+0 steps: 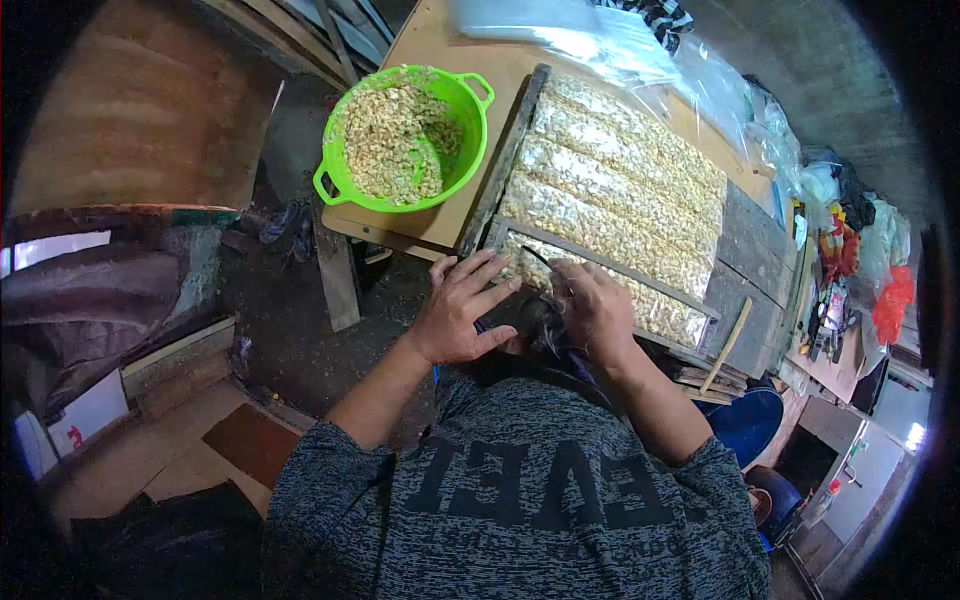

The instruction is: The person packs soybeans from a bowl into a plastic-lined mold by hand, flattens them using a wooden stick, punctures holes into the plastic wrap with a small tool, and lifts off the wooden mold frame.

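My right hand (593,308) is closed around a thin dark tool (536,257), whose narrow end points up and left over the nearest pack; its kind is hard to make out. Fingers apart, my left hand (462,308) rests at the left end of that clear plastic pack (650,308), which is filled with pale, bean-like grains. A wooden strip (610,268) lies along the pack's far edge. Beyond it, several similar flat packs (610,170) lie side by side on dark boards. Part of the near pack is hidden by my hands and head.
A green basin (470,165) of loose pale grains, with a green scoop (425,165) in it, stands on the tabletop (420,45) at the back left. A wooden stick (727,345) lies at the right. Plastic bags (770,130) crowd the far edge.
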A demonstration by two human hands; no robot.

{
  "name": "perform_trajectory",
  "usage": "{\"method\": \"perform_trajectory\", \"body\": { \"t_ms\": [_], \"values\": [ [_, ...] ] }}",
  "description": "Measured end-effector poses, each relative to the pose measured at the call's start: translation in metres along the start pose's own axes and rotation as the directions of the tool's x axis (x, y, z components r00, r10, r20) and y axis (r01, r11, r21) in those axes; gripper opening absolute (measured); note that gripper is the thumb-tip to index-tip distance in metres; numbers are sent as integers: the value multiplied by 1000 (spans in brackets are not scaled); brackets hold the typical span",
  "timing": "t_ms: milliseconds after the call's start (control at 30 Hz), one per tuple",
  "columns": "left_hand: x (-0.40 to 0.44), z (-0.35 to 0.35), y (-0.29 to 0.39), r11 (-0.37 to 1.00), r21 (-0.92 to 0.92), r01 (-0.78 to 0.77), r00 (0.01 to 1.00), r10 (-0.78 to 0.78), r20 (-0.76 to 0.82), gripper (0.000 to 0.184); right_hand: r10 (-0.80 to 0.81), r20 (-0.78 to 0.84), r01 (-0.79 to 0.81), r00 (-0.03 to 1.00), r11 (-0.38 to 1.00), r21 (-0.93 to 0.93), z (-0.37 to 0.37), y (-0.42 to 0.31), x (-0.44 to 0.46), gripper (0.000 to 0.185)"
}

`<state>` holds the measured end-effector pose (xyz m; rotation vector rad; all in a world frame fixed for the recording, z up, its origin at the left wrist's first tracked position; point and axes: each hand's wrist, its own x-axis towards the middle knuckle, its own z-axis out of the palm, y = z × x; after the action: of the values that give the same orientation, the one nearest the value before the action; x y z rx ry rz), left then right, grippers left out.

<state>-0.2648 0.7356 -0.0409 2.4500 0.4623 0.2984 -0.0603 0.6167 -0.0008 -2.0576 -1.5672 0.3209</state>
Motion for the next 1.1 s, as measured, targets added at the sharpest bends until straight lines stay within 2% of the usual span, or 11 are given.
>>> {"method": "perform_trajectory", "body": {
  "t_ms": [133, 233, 300, 433, 500, 567, 700, 733, 833, 900, 1100],
  "values": [
    [-3, 0, 0, 1000, 26, 2, 1000, -1, -12, 63, 2, -46, 2, 999, 997, 71, -11, -6, -3, 19],
    [-5, -5, 6, 999, 43, 33, 999, -32, -20, 63, 83, -97, -74, 992, 993, 92, -25, -3, -12, 19],
    [-7, -7, 10, 998, 29, 49, 998, -48, -38, 62, 219, -49, -207, 975, 961, 182, -39, 0, -22, 20],
    [-5, -7, 22, 998, 27, 62, 992, -59, -111, 60, 164, -218, -123, 962, 974, 192, -55, 26, -55, 19],
    [4, 1, 33, 998, 54, 18, 996, -13, -94, 60, 256, -192, -223, 947, 959, 177, -69, 33, -80, 18],
    [16, 10, 47, 998, 60, -6, 997, 11, -74, 62, 393, -239, -330, 888, 906, 265, -73, 44, -106, 18],
    [45, 34, 87, 997, 51, -63, 996, 59, 69, 65, 542, -394, -415, 743, 834, 365, -81, 72, -157, 18],
    [50, 40, 93, 996, 67, -62, 987, 51, 150, 67, 595, -395, -472, 700, 801, 369, -86, 79, -168, 18],
    [63, 58, 110, 992, 87, -96, 980, 79, 180, 71, 678, -392, -550, 621, 734, 398, -99, 92, -186, 18],
    [66, 64, 114, 991, 92, -99, 976, 79, 201, 73, 684, -436, -564, 585, 729, 388, -101, 99, -187, 17],
    [65, 74, 113, 991, 103, -90, 973, 65, 221, 74, 566, -458, -503, 686, 823, 264, -99, 115, -181, 19]
  ]
}}
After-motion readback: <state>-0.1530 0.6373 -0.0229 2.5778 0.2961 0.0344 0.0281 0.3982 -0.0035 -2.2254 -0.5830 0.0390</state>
